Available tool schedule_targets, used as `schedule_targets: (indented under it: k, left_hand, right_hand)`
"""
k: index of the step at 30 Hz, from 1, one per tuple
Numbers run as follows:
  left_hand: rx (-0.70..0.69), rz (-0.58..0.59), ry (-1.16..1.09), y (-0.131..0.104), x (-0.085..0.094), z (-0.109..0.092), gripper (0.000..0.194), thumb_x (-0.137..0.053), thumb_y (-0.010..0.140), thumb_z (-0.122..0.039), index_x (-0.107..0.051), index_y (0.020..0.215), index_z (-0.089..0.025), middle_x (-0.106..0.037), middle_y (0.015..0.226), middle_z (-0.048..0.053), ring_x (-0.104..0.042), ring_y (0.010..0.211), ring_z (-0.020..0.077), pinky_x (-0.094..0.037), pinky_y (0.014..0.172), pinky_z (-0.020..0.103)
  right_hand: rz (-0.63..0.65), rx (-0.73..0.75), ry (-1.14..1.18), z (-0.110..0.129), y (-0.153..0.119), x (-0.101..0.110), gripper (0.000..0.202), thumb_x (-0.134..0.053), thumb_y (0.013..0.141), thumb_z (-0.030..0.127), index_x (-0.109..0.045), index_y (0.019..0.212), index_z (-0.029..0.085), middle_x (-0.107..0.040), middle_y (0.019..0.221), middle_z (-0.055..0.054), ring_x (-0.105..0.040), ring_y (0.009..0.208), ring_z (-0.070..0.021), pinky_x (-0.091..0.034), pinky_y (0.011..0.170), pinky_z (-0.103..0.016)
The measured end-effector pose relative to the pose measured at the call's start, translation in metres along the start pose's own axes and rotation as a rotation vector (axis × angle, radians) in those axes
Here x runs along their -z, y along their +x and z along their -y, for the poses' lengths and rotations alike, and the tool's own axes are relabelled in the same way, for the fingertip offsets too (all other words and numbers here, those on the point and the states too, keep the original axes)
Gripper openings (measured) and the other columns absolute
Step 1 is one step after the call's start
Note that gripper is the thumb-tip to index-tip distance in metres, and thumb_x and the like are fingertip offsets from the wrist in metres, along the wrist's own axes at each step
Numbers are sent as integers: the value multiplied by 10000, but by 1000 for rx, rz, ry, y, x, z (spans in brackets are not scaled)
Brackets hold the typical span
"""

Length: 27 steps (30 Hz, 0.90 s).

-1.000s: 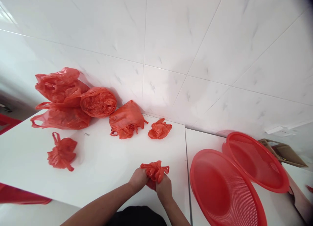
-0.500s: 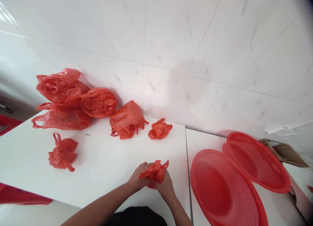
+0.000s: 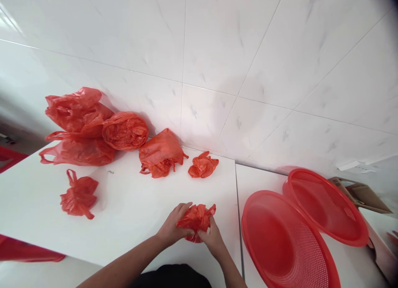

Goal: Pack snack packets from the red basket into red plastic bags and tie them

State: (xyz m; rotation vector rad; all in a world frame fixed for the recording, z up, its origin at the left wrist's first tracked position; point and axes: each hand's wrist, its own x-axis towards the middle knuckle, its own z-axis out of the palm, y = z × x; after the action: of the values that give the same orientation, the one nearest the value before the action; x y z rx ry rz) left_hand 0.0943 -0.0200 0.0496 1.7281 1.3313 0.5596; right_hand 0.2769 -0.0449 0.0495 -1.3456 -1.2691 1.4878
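A crumpled red plastic bag is between my two hands, above the white table close to my body. From the left, my left hand grips it, thumb in front and fingers behind. My right hand holds its right side, the thumb on the near face. What the bag contains, if anything, cannot be seen. Just beyond it lies a small crumpled red bag, with a fuller red bag to that one's left. Another knotted red bag rests farther left.
Several bulging red bags are heaped against the tiled wall at the back left. On the right stand two red plastic baskets, past a seam in the tabletop. A cardboard box sits behind them. Part of another hand shows at the right edge.
My left hand has opened its grip wider and shifted slightly left, its thumb now visible in front. The bag's top looks more spread. A hand has come further in at the right edge.
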Motion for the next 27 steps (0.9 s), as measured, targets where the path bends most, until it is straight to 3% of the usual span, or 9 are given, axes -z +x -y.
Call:
schedule_targets:
  k: [2,4,7,10,13,18,21,24,27]
  left_hand:
    - [-96,-64,12,-7,7,1,764,-716,663,-383,-370,1331,-244,-501,1238,98,-479,1110,265,-408,952,410]
    - [-163,-95,42,-13,15,0,558,-610,783,-433,-426,1269,-232,-546,1140,95,-509,1033,243,-420,914,405]
    - [-169,-132,105,-17,20,-5,282,-416,906,-431,-536,1039,-213,-580,950,63,-532,871,205,-437,810,363]
    - [-153,-148,192,-16,19,-6,313,-342,934,-423,-531,831,-196,-569,816,38,-515,753,185,-421,731,334]
    - [-119,-154,290,-13,20,1,381,-273,956,-389,-508,736,-186,-558,747,28,-502,701,174,-402,704,325]
    - [-27,-133,511,-11,29,23,412,-244,963,-332,-541,722,-182,-587,731,33,-534,698,186,-389,726,355]
    - [20,-98,561,-13,35,33,439,-235,961,-333,-542,685,-185,-587,688,27,-543,667,187,-394,721,366]
    - [53,-35,459,-18,39,42,452,-236,956,-386,-566,714,-193,-590,700,26,-554,670,183,-426,704,350]
    - [30,30,275,-22,42,56,335,-474,860,-467,-580,1071,-230,-621,1025,57,-581,936,216,-463,819,351]
  right_hand:
    - [28,2,175,8,-2,6,543,-613,749,307,-469,1271,270,-572,1231,-51,-533,1115,-223,-428,941,-379]
    - [17,-1,308,15,-1,8,463,-558,812,365,-476,1259,278,-553,1252,-49,-500,1157,-213,-402,970,-374]
    - [-39,-19,422,21,5,5,295,-540,838,412,-580,1073,239,-609,1101,-46,-551,1035,-191,-421,921,-346]
    - [-86,-63,468,18,12,2,232,-604,796,413,-610,887,199,-622,902,-30,-565,852,-161,-447,836,-323]
    - [-221,-123,435,7,17,6,203,-638,761,387,-590,748,190,-568,739,8,-517,707,-124,-455,763,-291]
    - [-437,-233,409,-24,14,26,146,-621,729,324,-533,689,214,-510,705,31,-508,705,-115,-460,727,-262]
    - [-490,-298,406,-40,8,34,145,-602,728,355,-538,714,225,-524,731,21,-537,726,-128,-474,717,-276]
    - [-439,-304,404,-47,1,41,176,-614,721,395,-570,756,228,-590,804,-1,-584,810,-163,-484,762,-308]
    - [-270,-269,322,-48,-4,50,397,-685,674,381,-605,1038,244,-625,1105,-46,-554,1083,-233,-451,899,-364]
